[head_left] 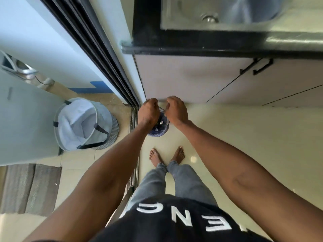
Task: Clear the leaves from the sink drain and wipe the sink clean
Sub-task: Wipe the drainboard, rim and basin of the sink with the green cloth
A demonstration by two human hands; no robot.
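The steel sink sits in the black counter at the top, its round drain showing as bare metal with no leaves on it. Both my hands are held low over a small blue bin on the floor beside the cabinet. My left hand and my right hand are close together, fingers curled downward. A thin grey curved edge shows between them; what it is and which hand holds it is hidden. Dark scraps lie inside the bin.
A white cabinet front with black handles stands under the counter. A sliding-door track runs along the left. Beyond it are a grey laundry basket and a mat. My bare feet stand on glossy tiles.
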